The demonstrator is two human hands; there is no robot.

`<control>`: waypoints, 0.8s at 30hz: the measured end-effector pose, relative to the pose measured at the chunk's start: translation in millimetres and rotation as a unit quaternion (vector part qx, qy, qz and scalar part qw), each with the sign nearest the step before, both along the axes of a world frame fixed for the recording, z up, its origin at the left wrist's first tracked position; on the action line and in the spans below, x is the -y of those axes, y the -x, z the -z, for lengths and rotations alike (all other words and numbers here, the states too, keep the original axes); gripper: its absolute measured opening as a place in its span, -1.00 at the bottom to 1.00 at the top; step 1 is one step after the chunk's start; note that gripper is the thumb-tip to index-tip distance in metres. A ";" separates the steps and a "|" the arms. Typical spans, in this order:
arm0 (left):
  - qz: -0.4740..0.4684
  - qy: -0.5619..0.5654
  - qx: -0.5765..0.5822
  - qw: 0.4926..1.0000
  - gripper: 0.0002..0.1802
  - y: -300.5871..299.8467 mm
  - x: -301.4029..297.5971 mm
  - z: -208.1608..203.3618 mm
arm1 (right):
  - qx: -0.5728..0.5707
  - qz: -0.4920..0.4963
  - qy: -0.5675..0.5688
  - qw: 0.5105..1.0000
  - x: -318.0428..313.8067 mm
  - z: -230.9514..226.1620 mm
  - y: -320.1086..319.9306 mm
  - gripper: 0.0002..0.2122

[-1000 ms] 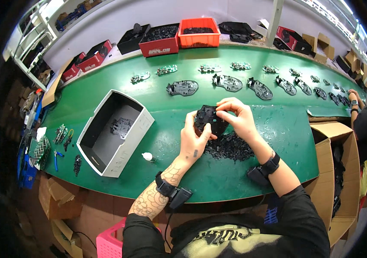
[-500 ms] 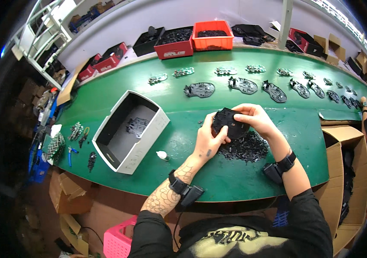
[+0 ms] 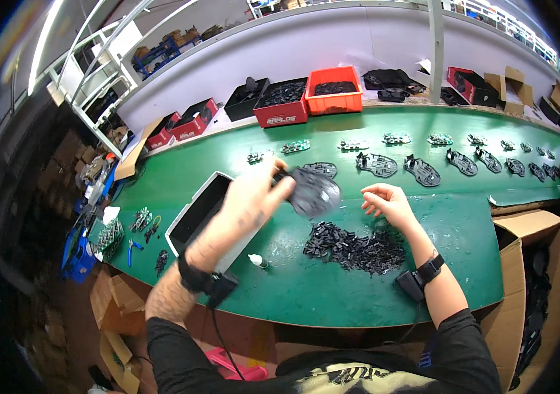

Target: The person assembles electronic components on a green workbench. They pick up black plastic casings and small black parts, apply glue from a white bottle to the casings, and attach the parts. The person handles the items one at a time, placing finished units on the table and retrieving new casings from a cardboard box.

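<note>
The fingers of the left hand (image 3: 252, 197) pinch the left end of a black shell (image 3: 317, 193), which is tilted and blurred; exactly how the fingertips meet it I cannot tell; the shell is held above the green table (image 3: 280, 299), between the two hands; the fingers of the right hand (image 3: 390, 206) are loosely bent and slightly spread, holding nothing and apart from the shell.

On the table, nearer than the held shell, lies a pile of small black parts (image 3: 352, 248); to the left of the pile stands a small white bottle (image 3: 258, 261); farther left, partly hidden by the left forearm, is a white box (image 3: 194, 220) with a dark inside; left of the box lie blue pliers (image 3: 131, 251).

Beyond the hands, a row of black shells (image 3: 376, 165) runs off to the right; behind it runs a row of green circuit boards (image 3: 396, 138); at the far edge stand a red box (image 3: 280, 118) and, just right of it, an orange bin (image 3: 335, 104), both holding dark parts.
</note>
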State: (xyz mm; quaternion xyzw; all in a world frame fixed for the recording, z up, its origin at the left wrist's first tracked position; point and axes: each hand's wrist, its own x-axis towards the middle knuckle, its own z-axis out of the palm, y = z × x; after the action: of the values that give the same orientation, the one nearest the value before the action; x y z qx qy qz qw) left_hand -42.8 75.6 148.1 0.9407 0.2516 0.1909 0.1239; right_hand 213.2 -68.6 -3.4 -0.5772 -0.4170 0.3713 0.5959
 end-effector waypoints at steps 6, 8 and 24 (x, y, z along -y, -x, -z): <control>-0.138 -0.122 -0.133 0.974 -0.58 -5.2 -150.5 52.8 | 0.116 0.008 0.030 0.993 -8.8 20.5 -1.6 -0.82; -0.152 -0.143 -0.151 0.966 -0.59 -2.6 -180.4 78.8 | 0.098 0.007 0.029 0.995 -8.8 18.5 -3.0 -0.82; -0.170 -0.144 -0.103 0.969 -0.69 16.6 -185.6 71.0 | 0.123 0.003 0.027 0.992 -12.1 22.7 -9.1 -0.82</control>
State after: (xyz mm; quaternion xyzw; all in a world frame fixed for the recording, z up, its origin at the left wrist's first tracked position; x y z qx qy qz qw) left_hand -59.4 261.1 77.1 0.9068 0.3887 0.1456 -0.0736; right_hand 222.3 -56.5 -26.1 -0.6361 -0.4751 0.3065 0.5250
